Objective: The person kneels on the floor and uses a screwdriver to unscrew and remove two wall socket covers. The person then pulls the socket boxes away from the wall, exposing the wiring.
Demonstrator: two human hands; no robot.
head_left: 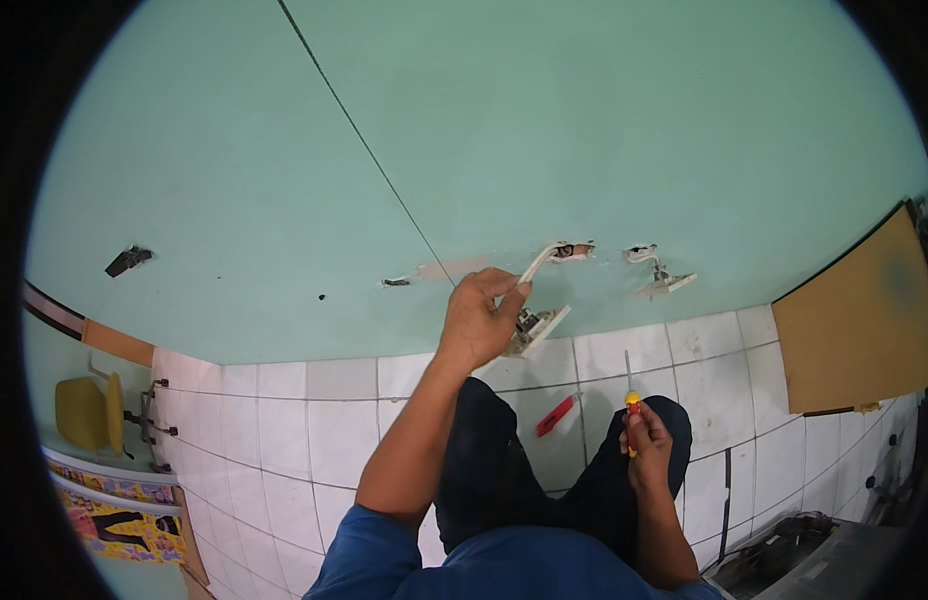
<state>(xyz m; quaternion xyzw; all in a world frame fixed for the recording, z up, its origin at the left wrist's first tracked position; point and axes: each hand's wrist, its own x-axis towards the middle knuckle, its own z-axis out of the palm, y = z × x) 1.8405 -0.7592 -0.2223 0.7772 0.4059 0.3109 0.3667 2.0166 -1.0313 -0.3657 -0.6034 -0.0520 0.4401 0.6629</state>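
My left hand [476, 318] is closed around a white cable [540, 260], pinching it between thumb and fingers. The cable comes out of a rough hole [574, 251] low in the green wall. Just below those fingers hangs a white wall socket [542, 332], tilted, its back with the terminals exposed. Over my right knee, my right hand [648, 452] grips a screwdriver [634, 408] with a red and yellow handle, its shaft pointing toward the wall. A red utility knife [556, 416] lies on the floor tiles between my knees.
A second white socket plate [672, 284] hangs by its wires from another hole to the right. A brown board [864, 315] leans at the far right. An open case [784, 560] stands at lower right. A yellow-green chair [87, 408] is at far left.
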